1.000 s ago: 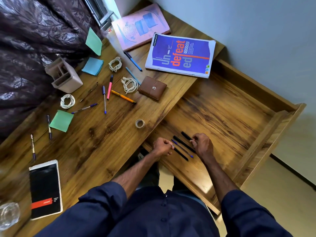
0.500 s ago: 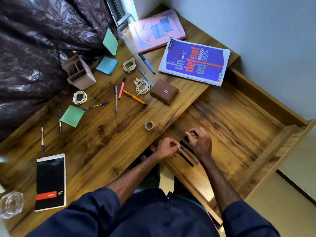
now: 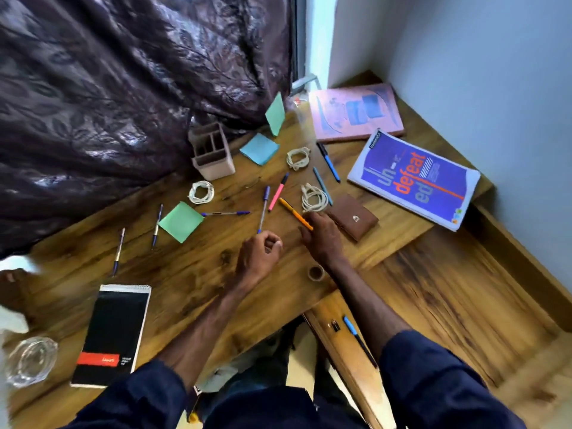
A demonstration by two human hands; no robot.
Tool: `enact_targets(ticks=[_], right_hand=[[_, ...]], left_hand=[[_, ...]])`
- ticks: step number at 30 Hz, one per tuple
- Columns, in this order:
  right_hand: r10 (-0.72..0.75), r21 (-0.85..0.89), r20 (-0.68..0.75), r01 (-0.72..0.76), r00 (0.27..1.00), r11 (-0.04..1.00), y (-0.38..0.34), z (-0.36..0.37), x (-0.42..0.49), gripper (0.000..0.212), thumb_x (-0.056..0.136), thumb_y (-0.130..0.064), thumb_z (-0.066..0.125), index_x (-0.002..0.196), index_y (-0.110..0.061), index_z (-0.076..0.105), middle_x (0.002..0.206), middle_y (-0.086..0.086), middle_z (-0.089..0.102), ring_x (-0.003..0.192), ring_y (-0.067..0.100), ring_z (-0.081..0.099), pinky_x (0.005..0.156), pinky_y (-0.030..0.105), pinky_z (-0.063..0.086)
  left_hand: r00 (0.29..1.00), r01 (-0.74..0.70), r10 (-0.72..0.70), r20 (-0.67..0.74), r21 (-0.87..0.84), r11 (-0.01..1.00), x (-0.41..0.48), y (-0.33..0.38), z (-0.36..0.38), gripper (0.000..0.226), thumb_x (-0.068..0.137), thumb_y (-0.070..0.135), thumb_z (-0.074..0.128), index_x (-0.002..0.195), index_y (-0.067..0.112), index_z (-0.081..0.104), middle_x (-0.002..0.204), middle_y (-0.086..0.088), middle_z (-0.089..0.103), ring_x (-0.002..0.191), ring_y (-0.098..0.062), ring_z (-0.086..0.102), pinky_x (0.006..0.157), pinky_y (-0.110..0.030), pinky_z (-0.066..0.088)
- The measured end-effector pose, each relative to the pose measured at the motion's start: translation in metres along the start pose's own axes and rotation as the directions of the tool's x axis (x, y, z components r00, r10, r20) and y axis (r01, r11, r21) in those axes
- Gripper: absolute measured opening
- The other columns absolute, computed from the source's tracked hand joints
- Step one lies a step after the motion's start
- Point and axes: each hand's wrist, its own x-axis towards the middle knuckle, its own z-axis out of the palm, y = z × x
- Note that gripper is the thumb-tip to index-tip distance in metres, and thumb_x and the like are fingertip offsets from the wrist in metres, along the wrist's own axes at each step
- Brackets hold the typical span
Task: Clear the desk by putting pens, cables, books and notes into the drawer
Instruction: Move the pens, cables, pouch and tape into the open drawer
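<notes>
1. Plainly, the orange pen [image 3: 295,217] lies flat on the tabletop [image 3: 198,274] between the pink pen [image 3: 277,192] and the brown wallet [image 3: 353,217]; the right hand [image 3: 322,239] rests over its near end, and whether those fingers have closed on it I cannot tell.
2. It looks light, stiff and smooth, likely to roll; pinching the middle of the barrel seems safest.
3. The left hand [image 3: 258,258] is loosely curled by the tip of a clear blue pen [image 3: 263,209], holding nothing visible.
4. A coiled white cable [image 3: 314,198] sits just beyond the orange pen, soft and apt to snag.
5. A tape roll [image 3: 315,273] sits near the tabletop's edge beside the right wrist.
6. The open drawer [image 3: 448,292] to the right has plenty of bare floor; a blue-and-black pen [image 3: 359,339] lies near its front rail.
</notes>
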Motion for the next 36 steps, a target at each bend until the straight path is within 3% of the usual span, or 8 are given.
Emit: enact_targets(ticks=[3,11,15,21,25,29,33,36], right_hand=[[0.011,-0.143,0.112,0.005,0.994,0.990,-0.004,0.017,0.030,0.025,0.083,-0.020,0.070,0.107,-0.012,0.066,0.102,0.014,0.065,0.091,0.037,0.064,0.071,0.041,0.051],[0.146,-0.324,0.113,-0.103,0.983,0.940,-0.005,0.030,0.032,0.008,0.083,-0.010,0.060,0.084,-0.003,0.063,0.090,0.023,0.063,0.080,0.042,0.064,0.058,0.041,0.043],[0.184,-0.238,0.056,-0.166,0.981,0.957,0.003,0.007,0.006,0.007,0.081,-0.017,0.069,0.083,-0.010,0.068,0.083,0.016,0.066,0.078,0.037,0.063,0.057,0.035,0.036],[0.226,-0.081,-0.067,-0.231,0.972,0.970,0.021,-0.037,-0.034,0.010,0.079,-0.024,0.076,0.084,-0.019,0.070,0.079,-0.001,0.066,0.070,0.017,0.062,0.063,0.037,0.053],[0.302,0.031,-0.150,-0.300,0.942,0.953,0.033,-0.065,-0.068,0.015,0.079,-0.020,0.082,0.092,-0.017,0.076,0.081,-0.003,0.071,0.070,0.010,0.064,0.068,0.031,0.056],[0.416,0.105,-0.202,-0.403,0.886,0.909,0.059,-0.090,-0.115,0.015,0.077,-0.019,0.084,0.091,-0.020,0.078,0.081,-0.007,0.072,0.069,0.005,0.066,0.067,0.025,0.056],[0.526,0.103,-0.219,-0.517,0.822,0.850,0.095,-0.106,-0.170,0.014,0.076,-0.015,0.084,0.087,-0.022,0.078,0.075,-0.007,0.072,0.066,0.007,0.067,0.065,0.030,0.057],[0.637,0.102,-0.205,-0.631,0.743,0.769,0.126,-0.109,-0.208,0.014,0.074,-0.015,0.085,0.086,-0.020,0.079,0.073,-0.005,0.073,0.066,0.010,0.068,0.068,0.033,0.058]], left_hand=[[0.997,0.004,0.001,-0.073,0.071,0.997,0.022,-0.005,-0.015,0.004,0.088,0.026,0.069,0.087,0.022,0.071,0.087,0.005,0.077,0.075,-0.015,0.071,0.070,-0.026,0.053],[0.981,-0.172,0.191,-0.038,0.283,0.944,0.102,0.021,-0.005,0.012,0.096,0.025,0.060,0.105,0.017,0.064,0.108,-0.006,0.070,0.100,-0.027,0.067,0.079,-0.038,0.053],[0.982,-0.181,0.188,0.021,0.401,0.898,0.139,0.042,0.010,0.020,0.099,0.017,0.054,0.118,0.012,0.059,0.119,-0.012,0.064,0.113,-0.031,0.061,0.088,-0.041,0.051],[0.986,-0.169,0.142,0.091,0.530,0.831,0.153,0.050,0.026,0.023,0.101,0.018,0.053,0.120,0.010,0.063,0.125,-0.013,0.064,0.121,-0.030,0.055,0.097,-0.038,0.044],[0.991,-0.105,0.129,-0.029,0.414,0.904,0.142,0.056,0.020,0.022,0.098,0.025,0.059,0.109,0.007,0.067,0.111,-0.014,0.069,0.105,-0.029,0.063,0.086,-0.039,0.051],[0.987,-0.112,0.125,-0.104,0.126,0.986,0.097,0.068,0.023,0.023,0.090,0.038,0.066,0.087,0.016,0.071,0.086,-0.002,0.075,0.083,-0.021,0.071,0.074,-0.035,0.056],[0.980,-0.150,0.169,0.110,-0.159,0.976,0.008,0.098,0.050,0.013,0.084,0.027,0.077,0.085,0.015,0.074,0.071,0.012,0.068,0.058,0.010,0.060,0.059,-0.010,0.049],[0.915,-0.080,0.159,0.370,-0.219,0.972,-0.058,0.110,0.097,0.015,0.080,0.026,0.081,0.087,0.014,0.075,0.074,0.008,0.074,0.060,0.005,0.065,0.062,-0.014,0.055]])
